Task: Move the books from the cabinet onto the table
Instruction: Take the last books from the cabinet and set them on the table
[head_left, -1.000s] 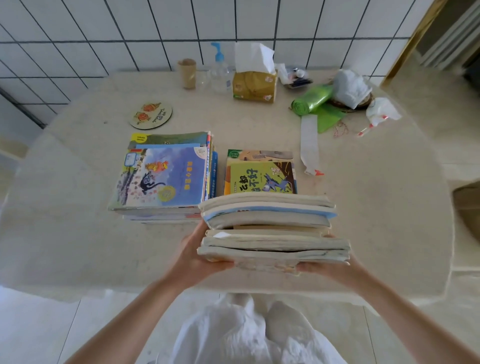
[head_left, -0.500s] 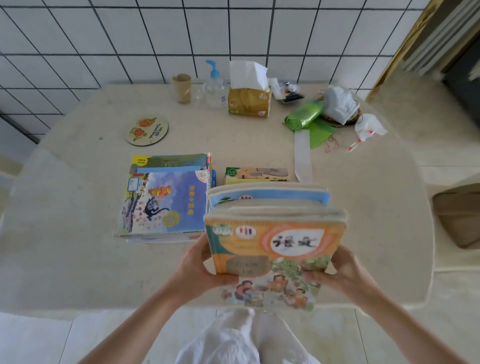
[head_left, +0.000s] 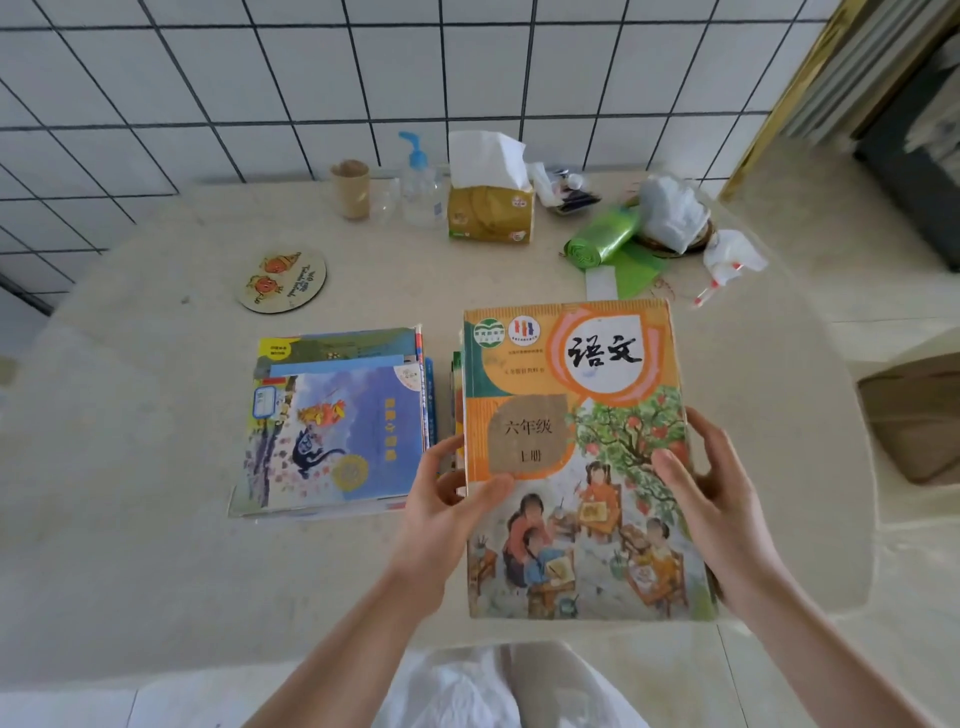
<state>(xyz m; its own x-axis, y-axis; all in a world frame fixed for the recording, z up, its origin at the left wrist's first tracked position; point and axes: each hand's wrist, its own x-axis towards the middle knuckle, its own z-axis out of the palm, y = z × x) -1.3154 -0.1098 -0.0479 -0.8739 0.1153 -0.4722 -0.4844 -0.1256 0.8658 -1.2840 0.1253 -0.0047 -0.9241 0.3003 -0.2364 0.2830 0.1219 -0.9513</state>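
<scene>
orange textbook (head_left: 576, 441) between left hand (head_left: 441, 499) and right hand (head_left: 711, 499)

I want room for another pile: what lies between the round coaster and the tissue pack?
In the head view, bare table only between the coaster and the tissue pack; the cardboard tube stands further back.

Both forearms come up bare, no sleeves in sight, no watch or rings on the left hand (head_left: 441, 499) or the right hand (head_left: 711, 499). Below the table (head_left: 156, 545) edge, pale white crinkled fabric covers the person's lap, folds catching light.
</scene>
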